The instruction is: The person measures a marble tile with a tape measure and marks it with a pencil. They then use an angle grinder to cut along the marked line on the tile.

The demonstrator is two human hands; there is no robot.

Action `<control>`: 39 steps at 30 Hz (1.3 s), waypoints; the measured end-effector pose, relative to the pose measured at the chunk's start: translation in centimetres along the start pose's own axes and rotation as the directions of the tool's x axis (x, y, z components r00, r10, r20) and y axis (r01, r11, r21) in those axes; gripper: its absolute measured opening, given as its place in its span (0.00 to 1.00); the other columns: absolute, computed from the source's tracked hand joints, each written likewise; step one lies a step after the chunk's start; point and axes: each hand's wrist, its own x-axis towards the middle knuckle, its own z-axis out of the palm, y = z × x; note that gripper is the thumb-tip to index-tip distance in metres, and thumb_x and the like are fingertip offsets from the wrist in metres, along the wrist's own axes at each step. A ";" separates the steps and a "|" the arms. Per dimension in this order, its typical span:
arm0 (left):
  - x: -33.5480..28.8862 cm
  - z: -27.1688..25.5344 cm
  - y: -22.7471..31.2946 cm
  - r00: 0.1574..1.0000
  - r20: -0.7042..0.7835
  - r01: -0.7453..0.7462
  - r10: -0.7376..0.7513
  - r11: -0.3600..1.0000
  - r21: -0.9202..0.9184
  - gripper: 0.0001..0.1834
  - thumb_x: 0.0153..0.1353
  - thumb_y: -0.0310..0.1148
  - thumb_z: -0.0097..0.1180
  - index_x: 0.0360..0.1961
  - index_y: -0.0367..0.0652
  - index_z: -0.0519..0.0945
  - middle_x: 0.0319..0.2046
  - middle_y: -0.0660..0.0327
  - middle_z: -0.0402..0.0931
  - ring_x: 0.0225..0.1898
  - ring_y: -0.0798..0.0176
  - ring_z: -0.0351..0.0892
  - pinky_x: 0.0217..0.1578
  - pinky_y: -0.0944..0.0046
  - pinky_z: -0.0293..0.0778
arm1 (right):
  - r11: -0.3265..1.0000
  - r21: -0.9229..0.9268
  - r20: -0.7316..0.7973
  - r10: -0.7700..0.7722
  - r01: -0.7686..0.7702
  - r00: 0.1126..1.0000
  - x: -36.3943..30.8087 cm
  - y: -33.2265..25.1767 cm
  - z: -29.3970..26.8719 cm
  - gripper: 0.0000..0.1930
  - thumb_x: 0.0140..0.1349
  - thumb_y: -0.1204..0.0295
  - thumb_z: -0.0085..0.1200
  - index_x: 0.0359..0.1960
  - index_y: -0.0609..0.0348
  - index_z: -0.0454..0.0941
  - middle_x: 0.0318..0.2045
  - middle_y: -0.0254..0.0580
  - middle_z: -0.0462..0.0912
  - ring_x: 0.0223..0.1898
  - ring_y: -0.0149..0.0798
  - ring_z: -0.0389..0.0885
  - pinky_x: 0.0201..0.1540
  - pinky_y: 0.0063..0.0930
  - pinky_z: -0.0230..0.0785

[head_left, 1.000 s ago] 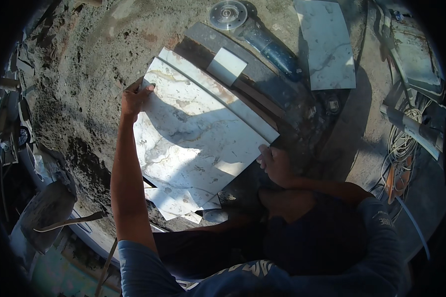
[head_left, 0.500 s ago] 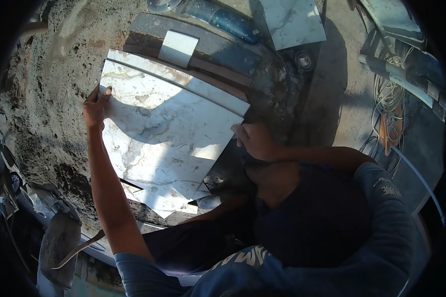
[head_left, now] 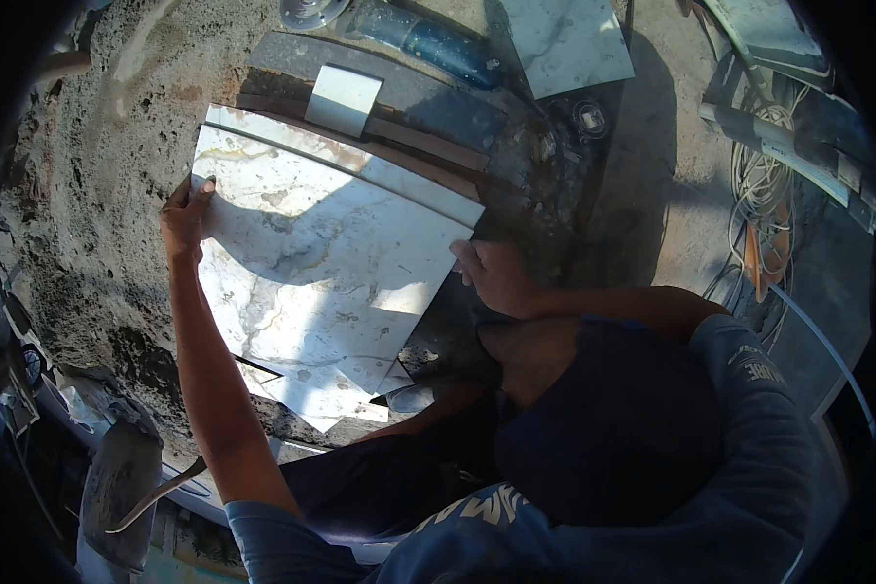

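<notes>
A large white marble-patterned tile (head_left: pixel 311 243) lies tilted in front of me, partly in shadow. My left hand (head_left: pixel 183 222) grips its left edge, thumb on the face and fingers hidden beneath. At the opposite edge, near the upper right corner, my right hand (head_left: pixel 496 273) is closed on the tile between thumb and curled fingers. Under its far edge shows a strip of another tile (head_left: pixel 360 165). Below its near corner, more pale tile pieces (head_left: pixel 326 401) stick out.
Beyond the tiles are dark boards (head_left: pixel 399 117) with a small white tile offcut (head_left: pixel 344 99). A blue-green angle grinder (head_left: pixel 448 49) lies at the far side, beside another marble tile (head_left: pixel 569 44). Coiled cable (head_left: pixel 764 161) rests at the right; a rough concrete surface (head_left: pixel 107 214) spreads left.
The whole view has shifted very slightly. Both hands keep the same hold on the tile, with no clear movement of it.
</notes>
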 end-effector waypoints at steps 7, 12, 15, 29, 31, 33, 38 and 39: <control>-0.3 0.0 0.3 1.000 -0.017 -0.003 0.004 0.997 0.082 0.27 0.59 0.36 0.73 0.57 0.34 0.81 0.39 0.64 0.82 0.37 0.70 0.76 0.41 0.67 0.74 | 1.000 0.028 0.011 -0.004 0.004 1.000 -0.1 -0.1 -0.1 0.31 0.77 0.49 0.43 0.28 0.65 0.82 0.18 0.45 0.82 0.21 0.41 0.82 0.32 0.38 0.74; -0.3 0.0 0.4 1.000 -0.028 0.008 -0.007 0.998 0.057 0.30 0.56 0.36 0.76 0.58 0.35 0.81 0.37 0.66 0.81 0.36 0.70 0.75 0.39 0.67 0.74 | 0.999 0.033 0.028 0.004 -0.004 1.000 0.1 -0.1 -0.2 0.31 0.77 0.49 0.43 0.27 0.65 0.82 0.18 0.44 0.81 0.21 0.41 0.82 0.31 0.37 0.73; -0.3 -0.1 0.4 0.999 -0.031 0.018 -0.017 1.000 0.025 0.31 0.55 0.37 0.76 0.59 0.36 0.81 0.38 0.65 0.82 0.36 0.70 0.76 0.39 0.67 0.75 | 0.999 0.032 0.034 0.003 -0.004 0.999 0.1 -0.2 -0.3 0.31 0.77 0.50 0.44 0.26 0.65 0.82 0.17 0.44 0.81 0.21 0.40 0.81 0.31 0.37 0.73; -1.1 0.4 0.9 1.000 -0.010 0.000 0.000 0.999 -0.038 0.33 0.54 0.39 0.77 0.59 0.33 0.81 0.40 0.61 0.83 0.37 0.68 0.78 0.39 0.65 0.76 | 0.996 0.007 0.067 0.091 -0.091 0.994 0.0 -0.9 -0.2 0.30 0.76 0.50 0.44 0.28 0.66 0.81 0.19 0.44 0.82 0.23 0.41 0.82 0.33 0.36 0.73; -1.5 0.7 1.5 1.000 0.010 0.005 -0.004 0.998 -0.067 0.33 0.55 0.38 0.76 0.59 0.34 0.81 0.40 0.61 0.83 0.37 0.68 0.79 0.39 0.65 0.77 | 0.996 0.008 0.065 0.092 -0.093 0.994 -0.1 -0.7 -0.3 0.30 0.76 0.50 0.44 0.28 0.66 0.81 0.19 0.44 0.82 0.22 0.40 0.81 0.32 0.35 0.73; -1.6 0.9 1.7 1.000 0.002 -0.006 0.006 0.998 -0.062 0.33 0.55 0.37 0.76 0.60 0.34 0.81 0.41 0.61 0.83 0.38 0.68 0.79 0.40 0.65 0.77 | 0.995 0.015 0.067 0.096 -0.097 0.993 -0.1 -0.7 -0.3 0.30 0.76 0.50 0.44 0.28 0.66 0.81 0.19 0.43 0.82 0.21 0.39 0.80 0.31 0.35 0.72; -1.7 0.9 2.0 0.999 0.025 -0.045 0.047 0.996 -0.081 0.32 0.55 0.36 0.75 0.60 0.34 0.80 0.42 0.61 0.83 0.38 0.68 0.79 0.42 0.66 0.77 | 0.995 0.017 0.060 0.096 -0.097 0.994 -0.1 -0.7 -0.3 0.29 0.76 0.50 0.44 0.28 0.66 0.81 0.19 0.42 0.82 0.19 0.37 0.78 0.29 0.34 0.71; -1.8 1.0 2.0 0.998 0.026 -0.052 0.054 0.995 -0.084 0.32 0.55 0.36 0.75 0.60 0.35 0.80 0.42 0.62 0.84 0.38 0.68 0.79 0.42 0.66 0.77 | 0.996 0.029 0.059 0.087 -0.088 0.994 -0.1 -0.5 -0.2 0.29 0.76 0.51 0.45 0.28 0.66 0.81 0.19 0.41 0.81 0.17 0.34 0.76 0.26 0.31 0.69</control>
